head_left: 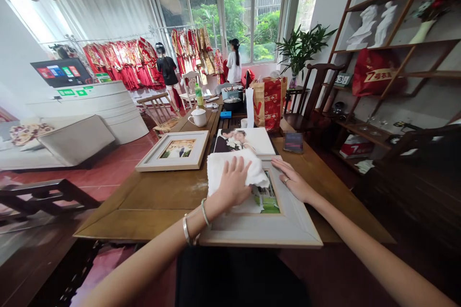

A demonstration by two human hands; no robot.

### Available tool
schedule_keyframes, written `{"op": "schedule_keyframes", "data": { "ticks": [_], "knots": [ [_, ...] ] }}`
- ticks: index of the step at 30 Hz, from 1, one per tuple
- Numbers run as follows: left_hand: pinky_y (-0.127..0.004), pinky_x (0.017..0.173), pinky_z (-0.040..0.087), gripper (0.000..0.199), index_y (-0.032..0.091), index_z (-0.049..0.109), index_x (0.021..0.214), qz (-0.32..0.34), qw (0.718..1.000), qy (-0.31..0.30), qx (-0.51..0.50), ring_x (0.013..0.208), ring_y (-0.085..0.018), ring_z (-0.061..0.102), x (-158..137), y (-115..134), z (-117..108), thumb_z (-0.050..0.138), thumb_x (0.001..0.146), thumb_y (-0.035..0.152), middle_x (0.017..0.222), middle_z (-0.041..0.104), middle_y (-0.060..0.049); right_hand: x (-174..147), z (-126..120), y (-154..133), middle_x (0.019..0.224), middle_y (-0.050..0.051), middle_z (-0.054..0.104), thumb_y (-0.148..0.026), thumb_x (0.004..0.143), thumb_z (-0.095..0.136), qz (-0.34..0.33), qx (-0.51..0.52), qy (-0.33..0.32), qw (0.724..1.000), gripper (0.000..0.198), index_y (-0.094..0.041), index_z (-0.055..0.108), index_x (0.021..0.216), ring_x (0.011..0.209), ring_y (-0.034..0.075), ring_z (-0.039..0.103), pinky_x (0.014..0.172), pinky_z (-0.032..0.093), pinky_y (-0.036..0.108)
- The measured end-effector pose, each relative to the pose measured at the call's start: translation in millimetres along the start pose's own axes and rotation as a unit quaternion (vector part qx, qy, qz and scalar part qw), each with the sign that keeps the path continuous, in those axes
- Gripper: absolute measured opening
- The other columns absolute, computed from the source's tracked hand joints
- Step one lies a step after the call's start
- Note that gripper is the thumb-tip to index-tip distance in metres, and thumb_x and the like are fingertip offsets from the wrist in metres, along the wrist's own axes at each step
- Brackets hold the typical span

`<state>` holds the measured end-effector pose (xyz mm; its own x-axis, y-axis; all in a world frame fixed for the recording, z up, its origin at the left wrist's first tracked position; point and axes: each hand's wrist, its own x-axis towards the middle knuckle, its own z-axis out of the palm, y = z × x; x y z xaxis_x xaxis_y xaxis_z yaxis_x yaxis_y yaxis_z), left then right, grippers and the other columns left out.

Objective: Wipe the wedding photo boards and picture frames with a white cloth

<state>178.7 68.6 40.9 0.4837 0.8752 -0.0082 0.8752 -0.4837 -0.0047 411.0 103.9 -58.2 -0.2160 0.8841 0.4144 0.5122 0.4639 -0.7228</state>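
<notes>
My left hand [234, 183] holds a folded white cloth [219, 163] down with its fingers, against a large light-grey picture frame [298, 223]. The cloth covers the upper left of the framed picture [270, 206], where some green and white show. My right hand [293, 181] rests with its fingers stretched out along the frame's right side, near the upper corner. This frame lies flat at the table's near edge. Beyond the cloth lies a wedding photo print [257, 140], its lower part hidden. Left of it is a second light frame [205, 139] holding a small picture.
A wooden table [158, 199] carries a lidded white mug [198, 117], a blue box [225, 114], a red paper bag [272, 105] and a phone [293, 142]. Two people stand by racks of red garments [122, 60]. Chairs surround the table; shelves rise on the right.
</notes>
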Motion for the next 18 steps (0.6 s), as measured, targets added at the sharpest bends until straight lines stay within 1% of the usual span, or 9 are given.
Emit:
{"op": "schedule_keyframes", "data": {
  "ticks": [2, 5, 8, 10, 11, 13, 16, 18],
  "knots": [
    [-0.049, 0.112, 0.016, 0.064, 0.015, 0.028, 0.142, 0.051, 0.998, -0.028, -0.023, 0.139, -0.032, 0.015, -16, 14, -2, 0.046, 0.083, 0.030, 0.151, 0.024, -0.014, 0, -1, -1, 0.142, 0.006, 0.045, -0.018, 0.080, 0.043, -0.001, -0.001, -0.002, 1.000, 0.049, -0.026, 0.053, 0.127, 0.136, 0.025, 0.034, 0.114, 0.019, 0.052],
    [-0.052, 0.111, 0.017, 0.068, 0.014, 0.028, 0.143, 0.113, 0.989, -0.072, -0.066, 0.138, -0.035, 0.015, -52, 37, -11, 0.048, 0.081, 0.034, 0.150, 0.024, -0.016, 1, -2, -4, 0.143, 0.004, 0.045, -0.016, 0.079, 0.043, 0.000, 0.001, 0.000, 1.000, 0.051, -0.028, 0.053, 0.128, 0.136, 0.024, 0.034, 0.114, 0.019, 0.052],
    [-0.056, 0.110, 0.018, 0.074, 0.015, 0.025, 0.144, 0.121, 0.980, -0.124, -0.093, 0.137, -0.038, 0.015, -84, 52, -26, 0.051, 0.078, 0.034, 0.150, 0.023, -0.017, 2, -3, -6, 0.143, 0.002, 0.045, -0.015, 0.079, 0.043, 0.001, 0.007, 0.001, 1.000, 0.052, -0.031, 0.052, 0.128, 0.136, 0.023, 0.034, 0.114, 0.020, 0.051],
    [-0.055, 0.110, 0.020, 0.076, 0.017, 0.023, 0.145, 0.126, 0.976, -0.146, -0.106, 0.137, -0.037, 0.017, -96, 57, -33, 0.051, 0.077, 0.033, 0.150, 0.023, -0.016, 2, -3, -6, 0.143, 0.002, 0.045, -0.014, 0.079, 0.042, -0.001, 0.008, 0.000, 1.000, 0.052, -0.030, 0.052, 0.128, 0.135, 0.023, 0.034, 0.114, 0.021, 0.050],
    [-0.054, 0.110, 0.020, 0.077, 0.017, 0.022, 0.145, 0.126, 0.975, -0.146, -0.109, 0.137, -0.036, 0.017, -97, 57, -34, 0.051, 0.076, 0.032, 0.150, 0.023, -0.016, 2, -3, -5, 0.143, 0.002, 0.045, -0.015, 0.079, 0.042, -0.001, 0.007, 0.000, 1.000, 0.052, -0.030, 0.052, 0.128, 0.135, 0.023, 0.034, 0.114, 0.021, 0.050],
    [-0.053, 0.110, 0.020, 0.079, 0.016, 0.018, 0.146, 0.119, 0.979, -0.130, -0.102, 0.138, -0.035, 0.017, -90, 54, -28, 0.051, 0.075, 0.029, 0.151, 0.022, -0.015, 2, -3, -5, 0.143, 0.002, 0.045, -0.015, 0.080, 0.042, 0.001, 0.006, 0.000, 1.000, 0.051, -0.029, 0.052, 0.128, 0.136, 0.023, 0.034, 0.114, 0.020, 0.050],
    [-0.053, 0.111, 0.016, 0.082, 0.016, 0.013, 0.146, 0.097, 0.989, -0.093, -0.068, 0.139, -0.034, 0.012, -61, 39, -12, 0.051, 0.074, 0.025, 0.152, 0.019, -0.014, 2, -2, -4, 0.143, 0.004, 0.044, -0.018, 0.081, 0.042, 0.006, 0.005, 0.002, 1.000, 0.049, -0.028, 0.052, 0.128, 0.136, 0.023, 0.033, 0.114, 0.020, 0.050],
    [-0.052, 0.112, 0.015, 0.081, 0.014, 0.013, 0.146, 0.076, 0.994, -0.062, -0.051, 0.140, -0.033, 0.010, -38, 26, -3, 0.050, 0.075, 0.024, 0.153, 0.018, -0.014, 1, -1, -3, 0.142, 0.005, 0.045, -0.021, 0.082, 0.043, 0.001, 0.009, 0.003, 1.000, 0.047, -0.027, 0.052, 0.128, 0.135, 0.024, 0.034, 0.114, 0.020, 0.051]
  ]
}}
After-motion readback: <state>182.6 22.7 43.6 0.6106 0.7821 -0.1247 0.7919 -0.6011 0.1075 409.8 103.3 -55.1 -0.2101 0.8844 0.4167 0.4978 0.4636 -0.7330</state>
